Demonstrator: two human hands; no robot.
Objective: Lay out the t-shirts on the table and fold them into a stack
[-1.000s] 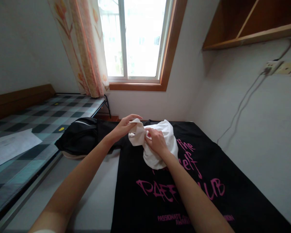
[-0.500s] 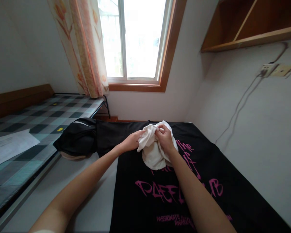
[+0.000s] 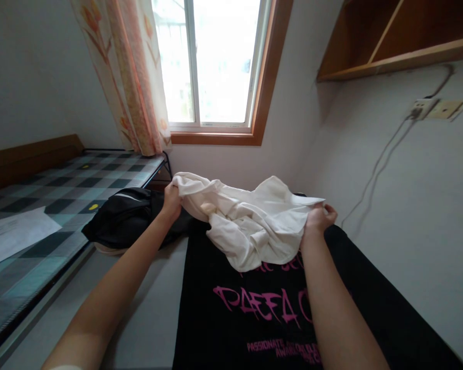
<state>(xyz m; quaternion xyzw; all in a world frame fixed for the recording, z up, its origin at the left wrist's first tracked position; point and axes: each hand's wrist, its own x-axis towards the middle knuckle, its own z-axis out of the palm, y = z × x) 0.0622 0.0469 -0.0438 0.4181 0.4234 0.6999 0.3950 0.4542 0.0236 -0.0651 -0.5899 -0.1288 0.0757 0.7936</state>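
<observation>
A creased white cloth (image 3: 250, 221), which looks like a garment, hangs stretched between my hands above the black cloth. My left hand (image 3: 172, 201) is closed on its left end. At the other end, my right hand (image 3: 319, 218) grips the cloth's right edge, with the fingers partly hidden behind it. Sagging folds fill the middle, and the lower edge hangs in front of the pink lettering. Beneath it lies a black cloth (image 3: 212, 329) with pink printed words, spread flat over a grey surface (image 3: 150, 308).
A black bundle (image 3: 119, 218), perhaps a bag or clothing, sits left of my left hand. Farther left is a bed with a checked cover (image 3: 61, 190) and a paper sheet (image 3: 19, 234). A curtain (image 3: 131, 77), window (image 3: 224, 61), wooden shelf (image 3: 401, 56) and cable (image 3: 374, 174) surround the area.
My hands were close together on the bunched white cloth. They have moved apart, left hand leftward and right hand rightward, and the cloth has opened out wide between them.
</observation>
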